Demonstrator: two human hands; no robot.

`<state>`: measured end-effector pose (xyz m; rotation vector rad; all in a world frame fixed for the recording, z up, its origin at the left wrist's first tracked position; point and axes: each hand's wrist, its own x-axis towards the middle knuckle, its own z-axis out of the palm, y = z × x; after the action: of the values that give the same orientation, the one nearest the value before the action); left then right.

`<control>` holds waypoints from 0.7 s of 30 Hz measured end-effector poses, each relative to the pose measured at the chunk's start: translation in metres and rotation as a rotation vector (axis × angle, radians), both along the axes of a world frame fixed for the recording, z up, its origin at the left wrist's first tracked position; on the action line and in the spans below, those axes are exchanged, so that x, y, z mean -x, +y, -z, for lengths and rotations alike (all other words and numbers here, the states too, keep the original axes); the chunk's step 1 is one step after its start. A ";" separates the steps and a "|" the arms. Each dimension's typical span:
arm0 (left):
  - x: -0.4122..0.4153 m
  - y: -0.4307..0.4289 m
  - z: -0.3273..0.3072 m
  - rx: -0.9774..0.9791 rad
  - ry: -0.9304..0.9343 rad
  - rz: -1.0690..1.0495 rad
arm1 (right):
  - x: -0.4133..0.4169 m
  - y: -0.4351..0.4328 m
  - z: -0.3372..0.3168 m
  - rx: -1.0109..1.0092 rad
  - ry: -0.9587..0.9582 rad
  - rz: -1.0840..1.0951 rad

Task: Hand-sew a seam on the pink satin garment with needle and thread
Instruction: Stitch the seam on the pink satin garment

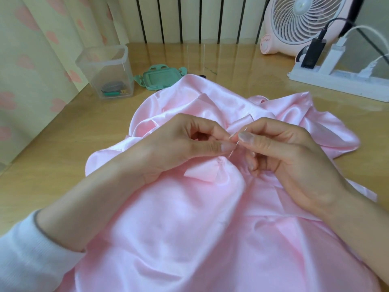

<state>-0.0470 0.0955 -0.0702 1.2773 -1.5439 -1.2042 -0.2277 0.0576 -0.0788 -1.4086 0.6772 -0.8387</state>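
The right hand (284, 157) pinches the needle (234, 150) between thumb and forefinger, its other fingers curled loosely beneath. The needle stands tilted, its lower end at a puckered spot in the pink satin garment (168, 228). Touching it from the other side, the left hand (189, 144) has its fingers curled on a bunch of the satin, thumb and forefinger tips pressed together at the needle. The garment lies rumpled under and around both hands on the counter (63, 144). Beyond the left hand stand a clear plastic box (107, 68) and a green lid (159, 77). Well beyond the right hand are a power strip (336, 81) and a pink fan (303, 24).
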 end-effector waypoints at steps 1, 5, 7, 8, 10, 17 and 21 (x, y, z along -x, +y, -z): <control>-0.001 -0.001 0.001 0.013 0.006 -0.023 | 0.000 0.000 0.000 -0.003 -0.005 -0.002; -0.002 -0.001 0.002 0.034 0.019 -0.028 | 0.000 -0.001 0.000 -0.025 -0.027 0.000; -0.002 0.000 0.001 0.050 0.012 -0.016 | 0.000 -0.001 0.000 -0.039 -0.039 0.006; -0.002 0.000 0.001 0.064 -0.004 -0.015 | 0.000 -0.002 0.000 -0.044 -0.046 0.007; -0.003 0.001 0.001 0.097 -0.045 -0.020 | 0.000 -0.002 0.000 -0.046 -0.056 0.006; -0.005 0.000 0.003 0.187 -0.101 -0.015 | 0.000 -0.004 0.000 -0.052 -0.066 0.000; -0.006 0.000 0.006 0.231 -0.057 0.025 | 0.001 -0.004 0.000 -0.057 -0.071 0.006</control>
<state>-0.0405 0.0954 -0.0758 1.1517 -1.6905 -0.9784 -0.2285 0.0535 -0.0789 -1.3203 0.6465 -0.8644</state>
